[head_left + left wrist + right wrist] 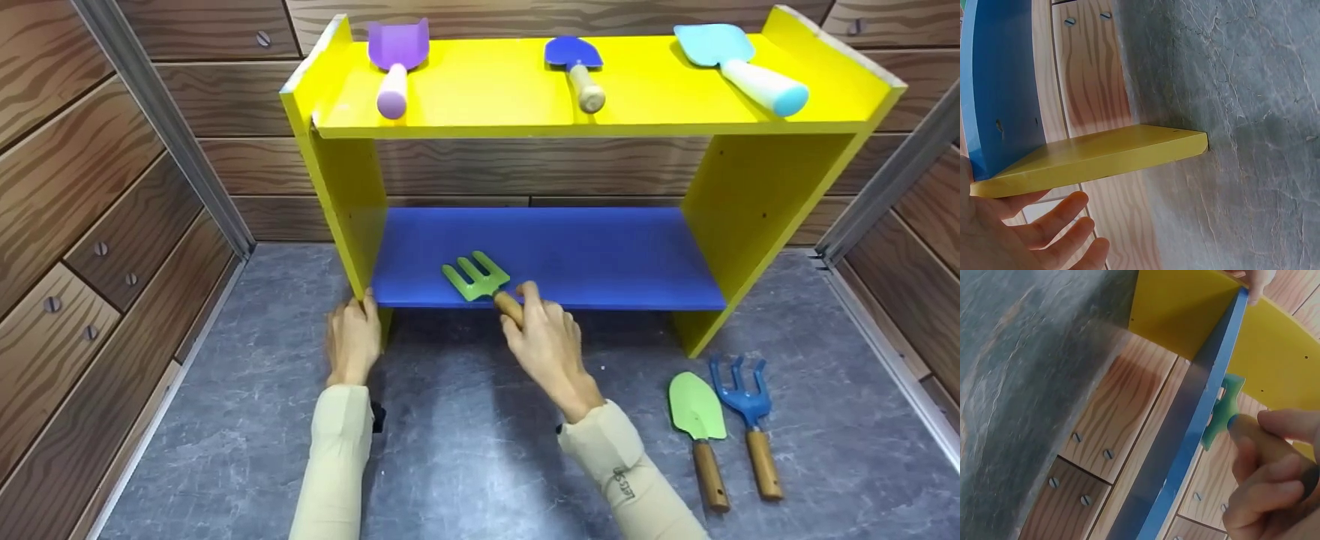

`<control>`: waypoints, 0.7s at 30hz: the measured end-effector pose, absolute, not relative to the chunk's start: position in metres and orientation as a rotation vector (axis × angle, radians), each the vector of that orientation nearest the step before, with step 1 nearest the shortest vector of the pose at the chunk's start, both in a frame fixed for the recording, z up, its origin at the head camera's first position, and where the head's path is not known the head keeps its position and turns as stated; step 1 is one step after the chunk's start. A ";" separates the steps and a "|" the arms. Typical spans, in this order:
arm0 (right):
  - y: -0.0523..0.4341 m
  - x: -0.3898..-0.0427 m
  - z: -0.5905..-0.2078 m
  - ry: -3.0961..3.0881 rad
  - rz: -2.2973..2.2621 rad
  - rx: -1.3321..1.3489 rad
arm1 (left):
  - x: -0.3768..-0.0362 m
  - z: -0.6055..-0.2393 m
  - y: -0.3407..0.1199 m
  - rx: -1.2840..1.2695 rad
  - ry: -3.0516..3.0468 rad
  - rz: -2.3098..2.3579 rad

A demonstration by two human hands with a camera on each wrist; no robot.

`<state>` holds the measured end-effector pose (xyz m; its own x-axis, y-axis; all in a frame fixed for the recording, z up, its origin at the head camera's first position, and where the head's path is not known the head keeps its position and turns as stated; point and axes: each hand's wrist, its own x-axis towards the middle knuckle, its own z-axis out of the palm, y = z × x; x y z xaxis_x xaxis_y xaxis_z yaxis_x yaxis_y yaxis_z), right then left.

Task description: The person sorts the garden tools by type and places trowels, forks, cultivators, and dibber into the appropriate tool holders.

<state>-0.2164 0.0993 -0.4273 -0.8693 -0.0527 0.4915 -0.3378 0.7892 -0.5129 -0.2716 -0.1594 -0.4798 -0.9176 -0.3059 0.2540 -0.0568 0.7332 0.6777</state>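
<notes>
My right hand (550, 349) grips the wooden handle of a green garden hand fork (477, 277). The fork's three-tined head is over the front part of the blue lower shelf (600, 255), tines pointing to the back left. In the right wrist view, the fingers wrap around the handle and the green head (1225, 413) shows beyond the shelf edge. My left hand (352, 337) holds the front edge of the yellow left side panel (341, 202), where the blue shelf meets it. The left wrist view shows the fingers (1061, 222) on the panel's outer side.
On the yellow top shelf (480, 90) lie a purple scoop (397, 49), a dark blue trowel (574, 54) and a light blue shovel (716, 46). A green trowel (696, 409) and a blue hand fork (748, 405) lie on the grey floor (465, 465) at right. Wood-patterned walls surround the unit.
</notes>
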 end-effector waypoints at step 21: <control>0.066 -0.226 -0.417 -2.626 1.217 0.734 | -0.270 -0.480 -0.160 0.274 -2.611 -1.006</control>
